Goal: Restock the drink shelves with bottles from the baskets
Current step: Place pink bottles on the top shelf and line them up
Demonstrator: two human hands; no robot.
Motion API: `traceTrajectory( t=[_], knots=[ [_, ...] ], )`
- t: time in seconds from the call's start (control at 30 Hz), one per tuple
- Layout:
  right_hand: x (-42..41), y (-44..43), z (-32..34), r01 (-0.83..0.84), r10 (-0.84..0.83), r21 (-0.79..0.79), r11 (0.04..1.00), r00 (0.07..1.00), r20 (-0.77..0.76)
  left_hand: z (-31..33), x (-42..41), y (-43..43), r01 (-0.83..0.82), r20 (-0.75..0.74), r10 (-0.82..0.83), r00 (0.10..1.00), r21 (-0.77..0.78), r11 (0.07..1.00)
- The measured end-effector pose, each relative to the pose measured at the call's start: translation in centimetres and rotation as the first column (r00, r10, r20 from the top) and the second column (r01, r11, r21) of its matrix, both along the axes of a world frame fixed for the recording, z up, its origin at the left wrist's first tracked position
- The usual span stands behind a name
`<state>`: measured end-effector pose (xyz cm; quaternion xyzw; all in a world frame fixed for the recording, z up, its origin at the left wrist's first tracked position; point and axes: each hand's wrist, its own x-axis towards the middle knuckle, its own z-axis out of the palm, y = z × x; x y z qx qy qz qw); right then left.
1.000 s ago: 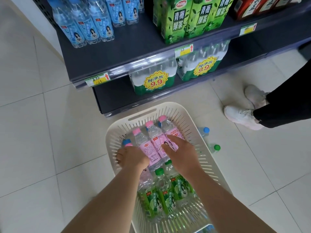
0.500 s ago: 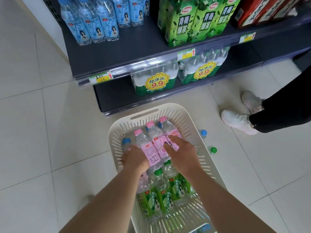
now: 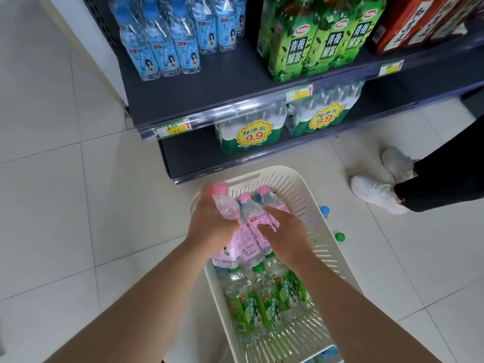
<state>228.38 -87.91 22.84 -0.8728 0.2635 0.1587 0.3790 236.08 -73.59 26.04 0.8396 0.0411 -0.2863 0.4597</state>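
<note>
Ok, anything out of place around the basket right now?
Yes. Two bottles sit on the floor just right of the basket, outside it: a blue-capped bottle and a green-capped bottle, near a bystander's white shoes. Nothing looks spilled or damaged.

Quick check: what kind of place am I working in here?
Most likely a shop's drinks aisle: dark shelves lined with bottles, price tags on the shelf edges, and shrink-wrapped water packs with 9.9 stickers.
</note>
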Motion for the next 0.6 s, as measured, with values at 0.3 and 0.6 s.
traceTrajectory(
  t=[0.3, 0.6],
  knots=[
    [3.1, 4.7, -4.3, -0.270, 0.257, -0.187, 0.945, 0.962, -0.088, 7.8, 4.7, 5.8, -0.093, 0.144, 0.133, 0.981, -0.255, 0.962],
    [4.5, 7.7, -7.9, -0.511, 0.370, -0.465, 0.723, 0.855, -0.363, 5.6, 5.5, 8.6, -0.155, 0.128, 0.213, 0.969, -0.362, 0.919]
  ],
)
